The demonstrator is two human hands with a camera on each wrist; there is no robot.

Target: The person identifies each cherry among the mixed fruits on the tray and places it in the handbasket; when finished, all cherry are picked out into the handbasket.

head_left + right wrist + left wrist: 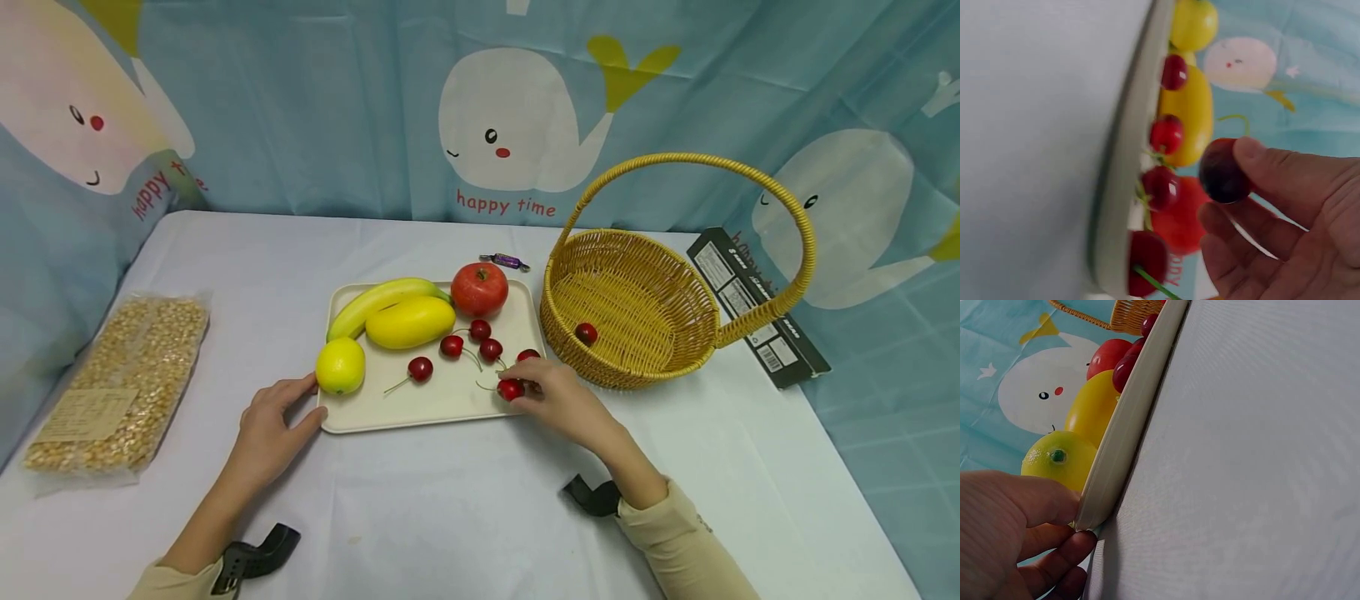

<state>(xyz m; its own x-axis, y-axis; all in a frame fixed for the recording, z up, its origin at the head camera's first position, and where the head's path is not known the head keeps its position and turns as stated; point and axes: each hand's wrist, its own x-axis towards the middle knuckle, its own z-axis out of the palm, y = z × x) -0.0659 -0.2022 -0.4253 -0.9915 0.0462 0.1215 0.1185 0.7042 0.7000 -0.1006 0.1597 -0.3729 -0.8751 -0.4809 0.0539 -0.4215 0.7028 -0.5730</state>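
My right hand pinches a dark red cherry between thumb and fingers, above the front right corner of the cream tray; its thin stem shows in the right wrist view. My left hand touches the tray's front left corner, thumb and fingertips at the rim. Next to its fingers sits a yellow lemon. Several cherries with stems lie on the tray, along with a banana, a smooth yellow mango-like fruit and a red pomegranate-like fruit.
A woven basket with a tall handle stands right of the tray, one cherry inside. Behind it leans a black box. A bag of corn kernels lies at left. A small purple-wrapped item lies behind the tray.
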